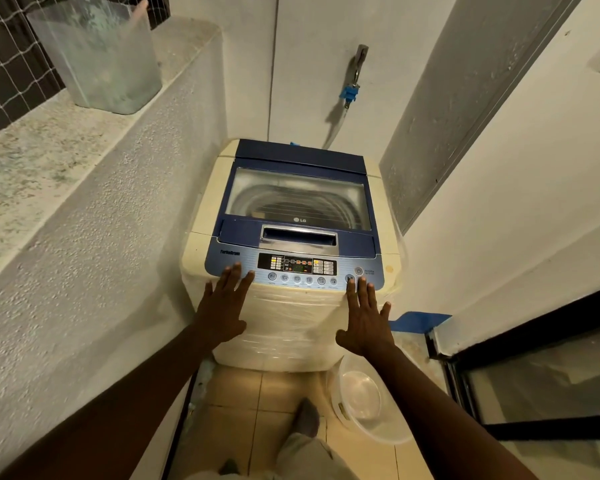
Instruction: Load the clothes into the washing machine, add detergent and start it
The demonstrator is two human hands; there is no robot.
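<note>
A cream top-loading washing machine (284,327) with a blue top stands in a narrow corner. Its glass lid (298,199) is down, and the steel drum shows through it. No clothes or detergent are in view. My left hand (224,306) lies flat, fingers spread, on the front left edge of the control panel (297,268). My right hand (366,317) lies flat on the front right edge, fingertips beside the round buttons at the panel's right end. Both hands hold nothing.
A clear plastic basin (364,400) leans on the tiled floor right of the machine. A translucent bin (101,53) stands on the stone ledge at left. A tap with blue fitting (352,81) hangs on the back wall. A dark-framed door (534,375) sits at right.
</note>
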